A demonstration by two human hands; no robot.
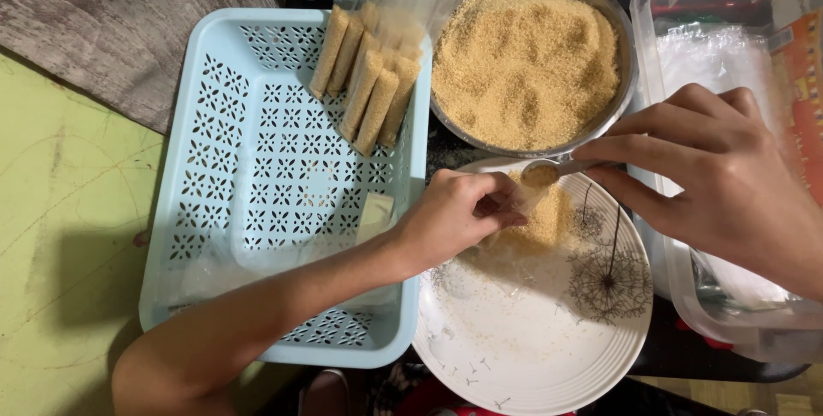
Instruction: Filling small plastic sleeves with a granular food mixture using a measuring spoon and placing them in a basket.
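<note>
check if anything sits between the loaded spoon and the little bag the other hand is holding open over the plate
Nothing visible does. The spoon in the right hand hovers right beside the small clear bag pinched by the left hand above the white plate; only open air lies between them.

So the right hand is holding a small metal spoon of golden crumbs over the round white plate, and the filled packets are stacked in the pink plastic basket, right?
Not quite: the head view shows the filled packets in a light blue plastic basket, not pink. The right hand does hold the small metal spoon of crumbs over the round white plate.
</note>
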